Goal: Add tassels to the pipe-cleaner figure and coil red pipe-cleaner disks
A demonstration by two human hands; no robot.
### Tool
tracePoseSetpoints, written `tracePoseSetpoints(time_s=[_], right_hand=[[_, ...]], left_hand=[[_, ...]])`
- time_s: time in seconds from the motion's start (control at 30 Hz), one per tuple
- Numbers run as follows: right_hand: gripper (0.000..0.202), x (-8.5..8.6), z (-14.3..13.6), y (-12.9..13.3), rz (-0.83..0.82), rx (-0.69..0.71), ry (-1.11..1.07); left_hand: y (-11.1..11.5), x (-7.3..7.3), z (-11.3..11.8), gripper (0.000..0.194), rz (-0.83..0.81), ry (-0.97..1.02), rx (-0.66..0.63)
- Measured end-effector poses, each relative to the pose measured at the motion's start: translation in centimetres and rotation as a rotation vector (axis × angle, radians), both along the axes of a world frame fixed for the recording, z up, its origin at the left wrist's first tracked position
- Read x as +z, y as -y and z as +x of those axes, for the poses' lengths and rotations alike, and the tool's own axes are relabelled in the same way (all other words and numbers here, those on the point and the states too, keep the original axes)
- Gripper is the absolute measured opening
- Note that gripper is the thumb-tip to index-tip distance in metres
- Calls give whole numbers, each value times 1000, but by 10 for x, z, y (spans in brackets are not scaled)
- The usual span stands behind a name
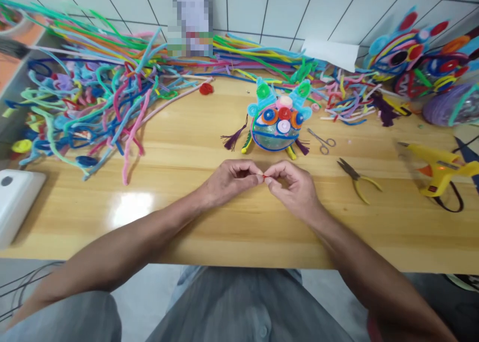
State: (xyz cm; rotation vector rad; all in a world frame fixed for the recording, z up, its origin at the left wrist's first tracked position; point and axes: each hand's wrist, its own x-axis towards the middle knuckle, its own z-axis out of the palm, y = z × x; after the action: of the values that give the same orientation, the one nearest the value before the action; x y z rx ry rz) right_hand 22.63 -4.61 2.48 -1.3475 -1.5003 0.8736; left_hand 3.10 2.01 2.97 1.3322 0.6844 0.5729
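Observation:
Between the fingertips of my two hands is a small red piece (pixel 265 176), perhaps pipe cleaner; most of it is hidden. My left hand (pixel 236 178) pinches it from the left, and my right hand (pixel 291 184) pinches it from the right. Just beyond them stands a colourful animal-head figure (pixel 275 140) with a clear round body, blue ears with green discs, orange-and-blue eyes, a red nose and purple tassels. Small scissors (pixel 322 142) lie to its right. Nearer my right hand are yellow-handled pliers (pixel 357 178).
A yellow glue gun (pixel 437 167) with a cord rests at the right. Loose pipe cleaners (pixel 90 107) heap at the left, and longer ones (pixel 254 57) run along the wall. More finished figures (pixel 400 57) stand at the back right. A white box (pixel 20 197) sits at the left edge.

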Motion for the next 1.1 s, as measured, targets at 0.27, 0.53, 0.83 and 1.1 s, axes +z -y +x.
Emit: tracePoseSetpoints(time_s=[0.27, 0.53, 0.83, 1.1], right_hand=[[24, 0, 4, 1, 120, 71, 103], [15, 0, 5, 1, -43, 59, 30], [12, -7, -1, -5, -144, 42, -206], [15, -11, 1, -12, -152, 66, -240]], left_hand=[[0, 5, 0, 19, 87, -85, -81], [-2, 6, -1, 20, 31, -88, -79], [-7, 1, 1, 29, -45, -20, -40], [-8, -2, 2, 32, -13, 0, -52]])
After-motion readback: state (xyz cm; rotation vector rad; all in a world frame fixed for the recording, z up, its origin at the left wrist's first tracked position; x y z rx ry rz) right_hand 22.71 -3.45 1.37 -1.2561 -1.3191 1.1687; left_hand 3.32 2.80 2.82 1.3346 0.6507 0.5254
